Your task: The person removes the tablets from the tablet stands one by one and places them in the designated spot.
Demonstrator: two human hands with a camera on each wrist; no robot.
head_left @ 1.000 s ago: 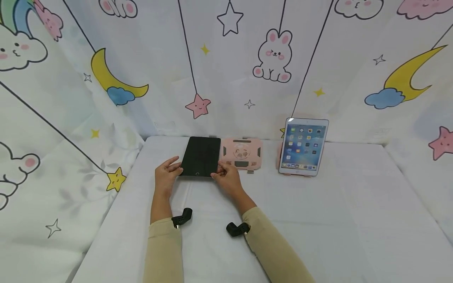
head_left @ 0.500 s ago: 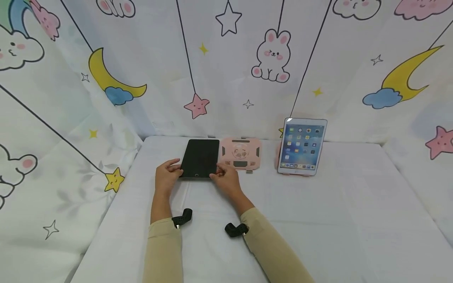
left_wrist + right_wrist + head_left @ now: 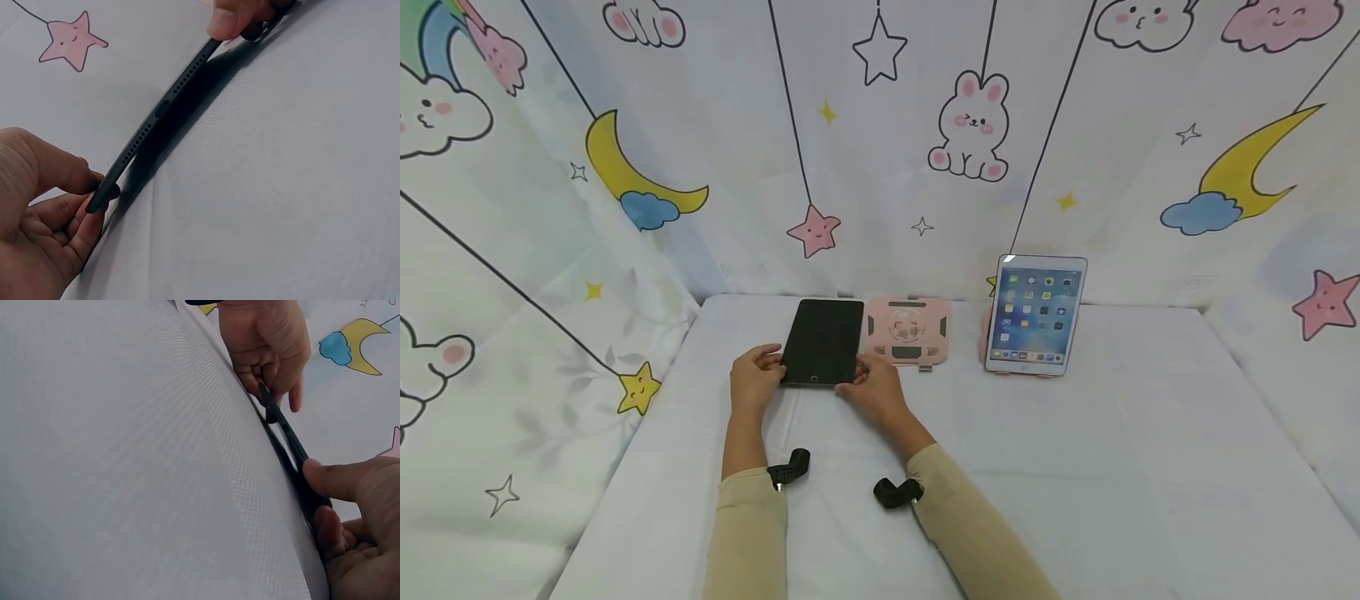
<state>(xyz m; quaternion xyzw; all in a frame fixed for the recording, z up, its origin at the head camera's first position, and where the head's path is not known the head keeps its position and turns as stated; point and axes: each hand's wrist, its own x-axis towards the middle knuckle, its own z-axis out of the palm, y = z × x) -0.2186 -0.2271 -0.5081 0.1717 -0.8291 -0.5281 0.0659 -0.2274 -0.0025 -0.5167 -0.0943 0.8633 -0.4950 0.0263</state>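
A dark tablet [image 3: 823,342] with a black screen lies between both hands in the head view, its round home button on the near side. My left hand [image 3: 756,379] pinches its near left corner, thumb above and fingers below. At the near right corner my right hand [image 3: 876,390] grips it the same way. In the left wrist view, the tablet's near edge [image 3: 164,107] shows a port and speaker holes, tilted over a dark shadow on the cloth. The right wrist view shows the right thumb [image 3: 334,479] on the tablet's upper face.
A pink tablet case [image 3: 907,329] lies flat just right of the dark tablet. Farther right, a white tablet [image 3: 1036,317] with a lit screen of app icons leans upright on a pink support. White cloth covers the table [image 3: 1075,467]; a patterned curtain [image 3: 880,167] hangs behind.
Both hands have drawn the dark tablet slightly toward the person, relative to the pink case. The grips look the same, and the white tablet stays in place.
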